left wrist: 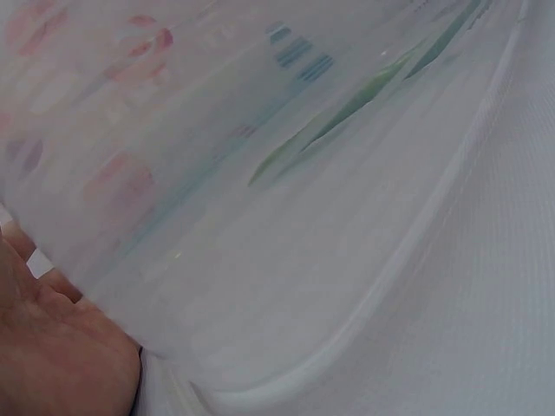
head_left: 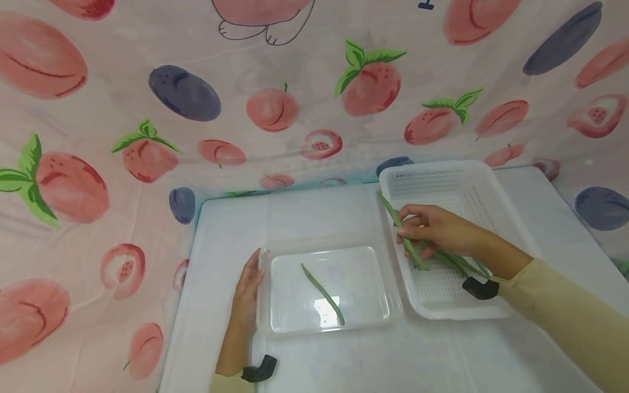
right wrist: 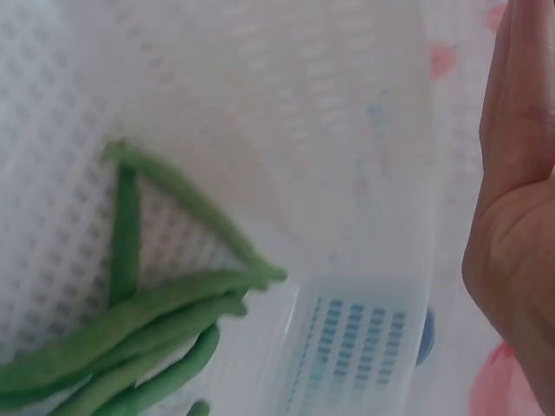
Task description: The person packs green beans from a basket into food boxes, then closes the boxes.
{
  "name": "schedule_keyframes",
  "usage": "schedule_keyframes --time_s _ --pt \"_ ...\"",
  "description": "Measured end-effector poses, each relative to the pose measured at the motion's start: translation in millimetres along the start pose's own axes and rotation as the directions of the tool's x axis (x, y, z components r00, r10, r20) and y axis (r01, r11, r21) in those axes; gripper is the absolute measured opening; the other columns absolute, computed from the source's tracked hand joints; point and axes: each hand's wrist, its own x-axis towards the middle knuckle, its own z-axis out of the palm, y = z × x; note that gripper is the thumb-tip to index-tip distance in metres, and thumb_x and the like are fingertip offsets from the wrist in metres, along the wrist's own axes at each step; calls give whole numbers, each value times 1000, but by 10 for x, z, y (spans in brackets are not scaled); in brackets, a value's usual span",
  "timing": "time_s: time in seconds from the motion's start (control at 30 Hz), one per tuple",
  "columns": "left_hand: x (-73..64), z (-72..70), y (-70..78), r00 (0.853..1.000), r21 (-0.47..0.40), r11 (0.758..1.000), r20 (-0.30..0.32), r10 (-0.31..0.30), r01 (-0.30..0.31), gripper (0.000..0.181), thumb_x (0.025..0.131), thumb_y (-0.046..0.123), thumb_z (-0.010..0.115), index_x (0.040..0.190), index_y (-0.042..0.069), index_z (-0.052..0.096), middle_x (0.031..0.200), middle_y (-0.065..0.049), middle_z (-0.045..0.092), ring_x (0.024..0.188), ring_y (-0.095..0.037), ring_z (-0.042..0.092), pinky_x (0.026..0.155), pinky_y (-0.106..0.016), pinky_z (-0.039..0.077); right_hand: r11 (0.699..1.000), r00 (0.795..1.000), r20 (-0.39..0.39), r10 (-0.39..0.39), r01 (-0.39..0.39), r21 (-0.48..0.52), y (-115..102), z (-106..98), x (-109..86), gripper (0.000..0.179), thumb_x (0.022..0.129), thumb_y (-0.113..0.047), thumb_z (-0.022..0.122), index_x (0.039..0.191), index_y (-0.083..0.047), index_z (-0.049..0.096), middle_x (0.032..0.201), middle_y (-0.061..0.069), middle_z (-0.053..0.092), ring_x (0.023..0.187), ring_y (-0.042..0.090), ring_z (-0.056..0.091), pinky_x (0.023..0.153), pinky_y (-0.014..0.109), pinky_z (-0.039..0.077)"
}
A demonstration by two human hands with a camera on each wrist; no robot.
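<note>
My right hand (head_left: 427, 229) pinches a long green bean (head_left: 389, 207) above the left side of a white perforated basket (head_left: 442, 314). Beneath that hand lie several more green beans (head_left: 459, 265), partly covered by the hand and wrist; the right wrist view shows these beans (right wrist: 130, 338) bunched on the basket floor. A single green bean (head_left: 321, 292) lies slantwise in a clear plastic container (head_left: 295, 327) left of the basket. My left hand (head_left: 248, 289) rests against the container's left wall, fingers near its far corner. In the left wrist view, the palm (left wrist: 61, 355) is beside the translucent wall.
A white-covered table (head_left: 344, 360) carries both containers, the basket standing close to the clear container's right side. Behind and to the left hangs a fruit-printed cloth (head_left: 295, 60). A black wrist piece (head_left: 260, 369) sits at the left cuff, another black piece (head_left: 480, 288) at the right.
</note>
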Motion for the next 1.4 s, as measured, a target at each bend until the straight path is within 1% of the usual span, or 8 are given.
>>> schedule_keyframes --time_s 0.1,0.2,0.3,0.47,0.67,1.0,1.17,1.4 --pt "-1 8 3 1000 -3 1000 4 5 -5 52 108 34 45 159 33 33 166 10 32 153 -26 35 109 -48 48 1000 1000 1 -20 20 11 -46 73 23 26 103 -18 61 120 -3 48 105 7 73 82 23 74 60 36 62" --pt "6 9 -3 1000 -3 1000 7 10 -10 52 108 33 45 159 33 33 167 10 31 153 -26 34 111 -48 47 999 1000 6 -29 29 40 -81 144 63 25 103 -16 62 119 -2 48 99 3 73 81 22 74 58 36 62" --pt "14 12 -10 1000 -5 1000 9 17 -17 52 108 32 45 158 33 34 166 11 31 154 -23 33 114 -49 42 999 1000 4 -24 24 47 -107 207 103 33 101 -15 64 126 -2 48 97 5 72 80 23 74 58 38 62" --pt "12 18 -9 1000 -7 1000 4 21 -21 51 108 31 46 157 34 35 165 12 34 153 -21 34 115 -49 40 1000 1000 16 -16 16 13 -162 293 157 39 101 -18 65 134 -4 50 102 9 70 84 26 75 59 40 63" --pt "0 18 2 1000 -12 1000 -1 12 -12 51 107 31 46 157 35 35 164 15 33 153 -17 33 117 -52 38 1000 1000 23 -8 9 -20 -229 402 260 36 102 -23 63 131 -6 49 107 13 69 85 27 73 63 44 63" --pt "-6 -3 -11 1000 11 1000 -13 8 -8 50 108 31 45 156 36 36 165 16 31 155 -18 29 118 -55 35 996 998 56 26 -21 -82 -348 665 399 36 101 -26 66 130 -10 52 104 10 69 83 24 68 63 45 63" --pt "-7 0 2 1000 10 1000 -5 17 -17 50 108 31 45 157 36 35 165 15 31 154 -20 31 117 -55 37 997 996 86 26 -20 -68 -380 760 468 35 101 -26 66 129 -11 52 105 14 67 84 23 65 63 46 63" --pt "2 0 16 1000 1 1000 5 21 -21 51 108 32 45 157 37 34 165 14 32 153 -20 32 117 -55 37 999 995 97 39 -35 -41 -365 870 551 30 101 -23 66 125 -10 52 101 12 66 85 22 62 62 46 63"
